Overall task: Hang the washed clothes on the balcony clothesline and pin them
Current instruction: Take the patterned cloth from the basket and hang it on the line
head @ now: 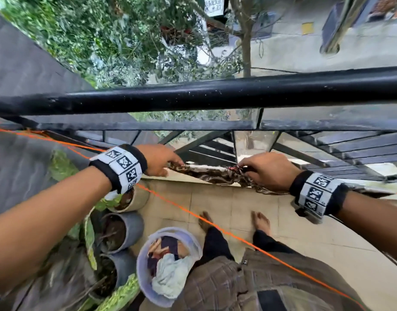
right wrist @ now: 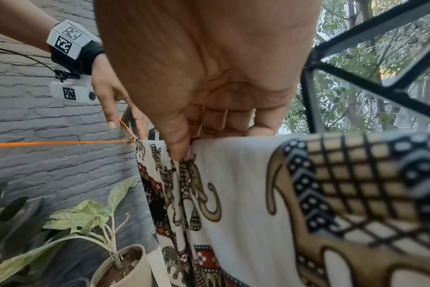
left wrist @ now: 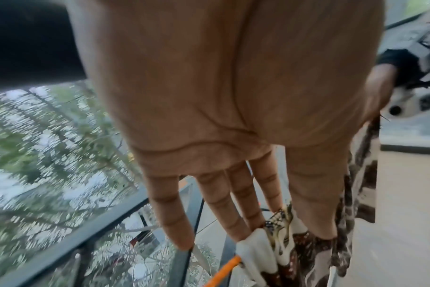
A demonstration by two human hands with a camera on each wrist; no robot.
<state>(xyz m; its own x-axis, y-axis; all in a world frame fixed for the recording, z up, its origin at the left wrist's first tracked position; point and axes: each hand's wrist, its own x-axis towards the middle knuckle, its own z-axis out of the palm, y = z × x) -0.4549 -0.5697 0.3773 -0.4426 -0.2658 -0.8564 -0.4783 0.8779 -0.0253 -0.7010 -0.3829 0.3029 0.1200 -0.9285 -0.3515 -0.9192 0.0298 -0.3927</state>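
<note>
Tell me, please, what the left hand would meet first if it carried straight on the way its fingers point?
Probably the black balcony railing: the left hand, pinching the elephant-print cloth on the orange clothesline, points outward toward its bars, though depth is unclear.

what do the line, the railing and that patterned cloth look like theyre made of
Clothesline: thin orange cord, probably synthetic, judging by its bright, even colour.
Railing: likely metal painted glossy black, with specks on the paint.
Patterned cloth: soft, thin woven fabric, cream with an elephant print, folding loosely.
</note>
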